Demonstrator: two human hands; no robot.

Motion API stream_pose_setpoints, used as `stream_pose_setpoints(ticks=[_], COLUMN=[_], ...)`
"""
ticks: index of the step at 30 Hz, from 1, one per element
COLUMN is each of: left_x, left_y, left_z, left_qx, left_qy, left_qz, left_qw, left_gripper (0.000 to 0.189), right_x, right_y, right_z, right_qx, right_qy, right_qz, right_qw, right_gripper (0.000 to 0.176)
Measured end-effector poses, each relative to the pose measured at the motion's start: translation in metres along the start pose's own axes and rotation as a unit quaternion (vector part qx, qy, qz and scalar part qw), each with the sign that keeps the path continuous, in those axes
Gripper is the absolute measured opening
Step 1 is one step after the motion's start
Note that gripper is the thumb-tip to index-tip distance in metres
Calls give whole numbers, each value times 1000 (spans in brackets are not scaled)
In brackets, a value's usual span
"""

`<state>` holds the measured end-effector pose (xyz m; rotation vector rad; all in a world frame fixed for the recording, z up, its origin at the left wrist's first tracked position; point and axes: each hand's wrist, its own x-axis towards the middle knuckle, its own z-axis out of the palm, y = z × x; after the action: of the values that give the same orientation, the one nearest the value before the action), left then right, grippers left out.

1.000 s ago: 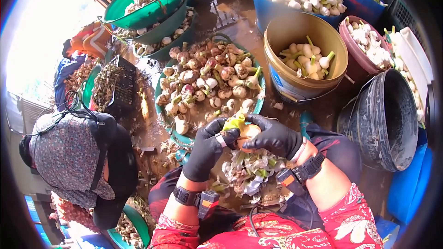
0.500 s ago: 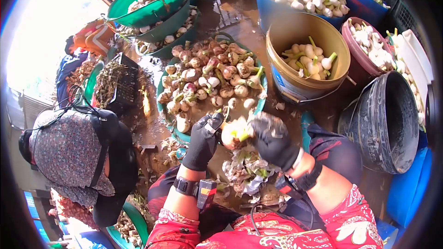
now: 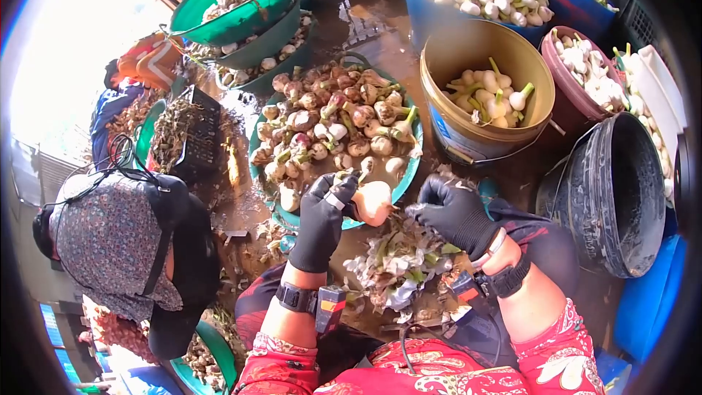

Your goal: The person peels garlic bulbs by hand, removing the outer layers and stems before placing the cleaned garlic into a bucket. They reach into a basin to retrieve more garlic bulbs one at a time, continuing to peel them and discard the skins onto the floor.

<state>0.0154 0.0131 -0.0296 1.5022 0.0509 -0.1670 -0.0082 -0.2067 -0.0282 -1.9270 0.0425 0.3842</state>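
Wearing black knit gloves on both hands, and red, paisley-patterned sleeves above dark wrist straps. Grasping a pale, pinkish-white, rounded bulb (image 3: 374,203) between the thumb and bent fingers of the left hand (image 3: 322,212), just at nine o'clock from the bulb. Holding the bulb up in front of the near edge of a round, teal plastic basin (image 3: 414,175). Keeping the right hand (image 3: 457,216) apart from the bulb, near it at three o'clock, with fingers curled inward toward the palm; impossible to tell whether pinching a scrap of skin or nothing.

Taking the bulb as the clock's centre: facing the basin at eleven o'clock, piled with brownish, purple-streaked bulbs (image 3: 344,121) with stubby stems. Having below, between five and six o'clock, a loose heap of whitish and green papery peelings (image 3: 398,271). Having at half past one an open, tan-yellow plastic bucket (image 3: 482,42), partly filled with clean white bulbs (image 3: 494,101) with green stems. Seeing a scuffed, black rubber-like bucket (image 3: 578,201) tilted at three o'clock, a pink plastic bucket (image 3: 574,99) of white bulbs at two, and a heaped, blue plastic tub (image 3: 431,18) at one. Seeing stacked, green plastic basins (image 3: 194,23) at eleven, well beyond the teal one, and a black, slatted plastic crate (image 3: 206,128) of dry, brownish plant matter at ten. Working near a co-worker (image 3: 117,234) in a grey, floral-patterned head covering, bent low toward nine o'clock.
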Motion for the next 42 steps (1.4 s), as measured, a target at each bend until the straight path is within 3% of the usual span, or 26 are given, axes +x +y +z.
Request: stream_pose_setpoints(ticks=[1, 3, 4, 7, 10, 14, 16, 17, 18, 19, 20, 22, 23, 24, 25, 26, 27, 29, 31, 34, 36, 37, 39, 40, 41, 42], left_x=[-1, -3, -4, -6, -5, -8, -3, 0, 3, 5, 8, 9, 5, 1, -2, -4, -6, -6, -7, -8, -6, -4, -1, 1, 2, 3], left_y=[1, 4, 6, 16, 13, 15, -2, 7, 7, 6, 1, -6, -1, -2, 3, 8, 9, 12, 16, 13, 10, 6, -5, -4, -3, -3], left_z=[3, 8, 11, 17, 15, 14, 4, 2, 2, -9, -19, -18, -15, -7, 0, 6, 9, 13, 17, 18, 12, 9, 1, 1, 1, 1], left_qx=[-5, -1, -2, 53, 144, 112, -57, -144, -59, -105, -153, 125, 351, 24, 13, 1, -1, -159, -133, -64, -16, -15, 71, 73, -123, -315], left_qy=[-6, -18, -19, -38, -48, -40, 6, -3, 45, 35, 25, -2, -7, -15, -21, -26, -28, -26, -36, -42, -60, -56, -108, -105, -80, -52], left_qz=[-22, -40, -42, -22, 43, 3, 26, -20, 63, 19, -26, 137, 326, 79, 71, 63, 61, -66, -69, -67, -69, -66, 51, 55, -28, -110], left_qw=[1000, 999, 999, 998, 987, 993, 998, 989, 995, 994, 988, 983, 878, 996, 997, 998, 998, 985, 988, 995, 996, 996, 990, 990, 989, 941], left_gripper=[24, 24, 24, 20, 22, 21, 28, 37, 41, 38, 35, 27, 23, 25, 25, 26, 26, 19, 19, 19, 25, 25, 21, 21, 19, 18], right_x=[2, 9, 8, 5, 0, -3, -5, -2, 0, 1, 4, 4, 5, 5, 4, 5, 6, 9, 10, 8, 5, 4, 3, 2, 4, 6], right_y=[3, 10, 8, 1, -2, -1, 3, 15, 21, 15, 12, 6, 8, 11, 7, 8, 6, -2, -6, -5, -3, -2, 1, 6, 9, 10], right_z=[4, 16, 16, 14, 13, 20, 20, 18, 15, 6, -11, -13, -8, 0, -1, -3, 1, 5, 1, -5, -1, -1, -6, -15, -21, -24], right_qx=[1, 163, 162, -21, -105, -159, -148, -205, -262, -310, -255, -133, -28, 79, 126, 118, 200, 280, 18, -102, -110, -101, -80, 10, 154, 294], right_qy=[2, 24, 25, 95, 97, 117, 109, 134, 159, 220, 161, 114, 86, 58, 21, 23, 36, 51, 115, 59, 60, 87, 142, 130, 139, 143], right_qz=[2, -162, -159, -286, -302, -333, -335, -319, -301, -243, -165, -123, -135, -142, -63, -72, -103, -136, -341, -325, -329, -307, -264, -201, -149, -93], right_qw=[1000, 973, 973, 953, 942, 922, 924, 916, 903, 893, 939, 977, 987, 985, 990, 990, 974, 949, 933, 938, 936, 942, 951, 971, 967, 940], right_gripper=[24, 20, 20, 22, 18, 13, 12, 9, 8, 9, 10, 15, 16, 18, 16, 16, 17, 18, 10, 11, 11, 11, 13, 9, 8, 8])
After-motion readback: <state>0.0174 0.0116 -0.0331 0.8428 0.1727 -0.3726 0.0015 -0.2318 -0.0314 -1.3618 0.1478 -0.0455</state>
